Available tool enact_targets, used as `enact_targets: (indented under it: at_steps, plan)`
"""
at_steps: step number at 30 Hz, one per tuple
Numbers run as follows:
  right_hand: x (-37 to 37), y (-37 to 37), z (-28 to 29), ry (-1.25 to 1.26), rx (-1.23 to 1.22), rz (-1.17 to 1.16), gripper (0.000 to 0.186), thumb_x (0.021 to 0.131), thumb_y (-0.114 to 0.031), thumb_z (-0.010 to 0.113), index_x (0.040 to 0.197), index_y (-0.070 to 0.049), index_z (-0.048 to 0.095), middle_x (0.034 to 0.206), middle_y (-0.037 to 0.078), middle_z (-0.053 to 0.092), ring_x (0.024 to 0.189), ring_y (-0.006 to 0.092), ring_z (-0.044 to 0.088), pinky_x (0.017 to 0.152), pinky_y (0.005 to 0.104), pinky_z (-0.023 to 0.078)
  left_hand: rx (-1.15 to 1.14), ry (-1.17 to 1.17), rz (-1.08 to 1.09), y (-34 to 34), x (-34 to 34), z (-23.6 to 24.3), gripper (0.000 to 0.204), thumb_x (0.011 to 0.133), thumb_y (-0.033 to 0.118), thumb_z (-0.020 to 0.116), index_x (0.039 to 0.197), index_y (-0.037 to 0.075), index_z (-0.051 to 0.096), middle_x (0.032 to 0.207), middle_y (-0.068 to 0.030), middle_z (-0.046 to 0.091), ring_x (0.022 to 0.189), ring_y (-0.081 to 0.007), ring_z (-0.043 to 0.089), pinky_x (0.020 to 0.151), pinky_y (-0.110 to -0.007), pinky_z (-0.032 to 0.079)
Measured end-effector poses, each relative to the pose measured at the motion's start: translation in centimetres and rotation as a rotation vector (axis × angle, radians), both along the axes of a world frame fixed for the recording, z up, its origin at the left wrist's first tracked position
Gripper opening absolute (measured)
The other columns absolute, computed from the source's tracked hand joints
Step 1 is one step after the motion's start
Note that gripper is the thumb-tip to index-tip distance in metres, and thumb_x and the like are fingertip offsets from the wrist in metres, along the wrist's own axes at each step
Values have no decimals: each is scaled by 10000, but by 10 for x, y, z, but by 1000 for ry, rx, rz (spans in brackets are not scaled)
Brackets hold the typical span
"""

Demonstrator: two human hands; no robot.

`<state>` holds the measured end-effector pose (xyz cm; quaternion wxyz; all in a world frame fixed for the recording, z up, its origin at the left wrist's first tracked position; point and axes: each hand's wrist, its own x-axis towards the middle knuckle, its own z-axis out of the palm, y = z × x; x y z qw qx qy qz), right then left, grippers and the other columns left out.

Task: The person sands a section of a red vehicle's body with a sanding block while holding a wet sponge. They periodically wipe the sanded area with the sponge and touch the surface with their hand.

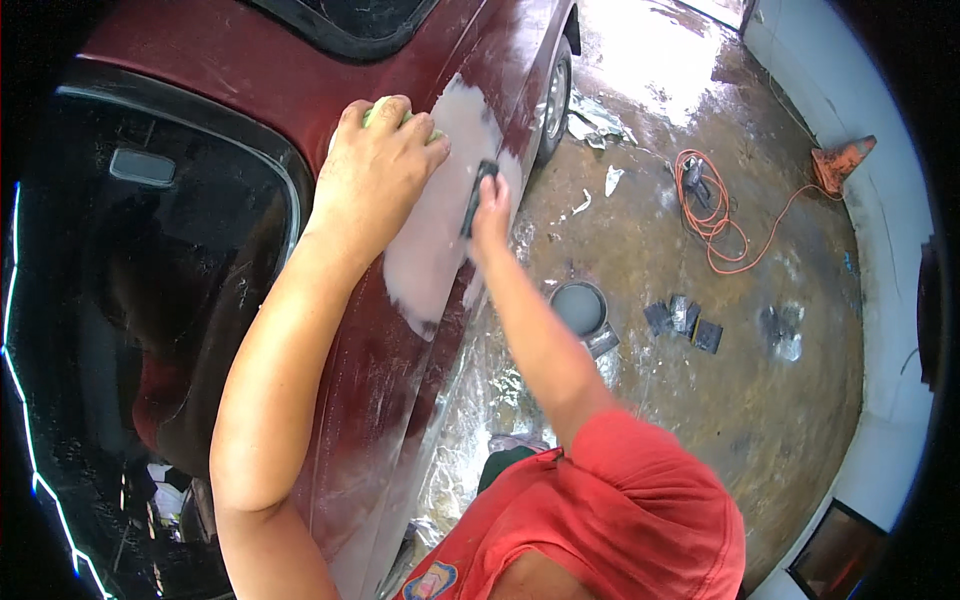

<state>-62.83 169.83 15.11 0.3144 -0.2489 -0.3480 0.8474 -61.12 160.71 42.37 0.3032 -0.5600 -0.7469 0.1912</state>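
Note:
A dark red car body (350, 440) lies under both arms, with a pale, greyish filler patch (425, 260) on its side panel. My left hand (385, 160) is closed round a yellow-green sponge or cloth (384, 108), mostly hidden under the fingers, at the patch's upper left edge. Against the right part of the patch, my right hand (490, 215) grips a dark sanding block (476, 205); whether sandpaper is wrapped round it cannot be seen.
Right of the car, a bucket of greyish water (580, 308) stands on the wet floor. Beyond it lie several dark sandpaper pieces (685, 320) and a coiled orange cord (715, 225) with a power tool. An orange cone (843, 165) lies by the wall.

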Motion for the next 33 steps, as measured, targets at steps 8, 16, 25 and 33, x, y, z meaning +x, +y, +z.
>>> enact_targets:
  at_steps: [8, 16, 25, 33]
  plan:
    - [1, -3, -6, -99, 65, -78, 588, 1057, -340, 551, 1496, 18, 393, 1493, 224, 419, 1384, 335, 419, 1185, 437, 298, -12, 10, -25, 6, -1, -1, 219, 850, 170, 641, 1060, 161, 702, 1117, -3, 644, 1220, -226, 547, 1031, -448, 440]
    - [26, -83, -22, -170, 315, -162, 562, 1058, -354, 546, 1463, 16, 423, 1469, 203, 449, 1341, 301, 448, 1140, 421, 344, -23, -61, 22, -2, -1, 0, 290, 868, 119, 627, 1149, 167, 683, 1164, -10, 639, 1252, -235, 535, 1061, -459, 420]
    - [34, -79, -20, -138, 233, -94, 564, 1067, -334, 527, 1480, 24, 387, 1466, 175, 460, 1367, 268, 430, 1162, 382, 321, 8, -23, -28, 0, -7, -3, 218, 849, 144, 634, 1059, 148, 693, 1127, -10, 646, 1227, -235, 551, 1036, -451, 441]
    - [0, -1, -20, 6, 0, -14, 504, 1052, -269, 558, 1436, 32, 432, 1384, 164, 521, 1263, 239, 506, 1105, 361, 382, 10, -4, -40, -2, -3, -2, 226, 855, 141, 629, 1072, 150, 692, 1120, -5, 642, 1228, -227, 551, 1037, -457, 442]
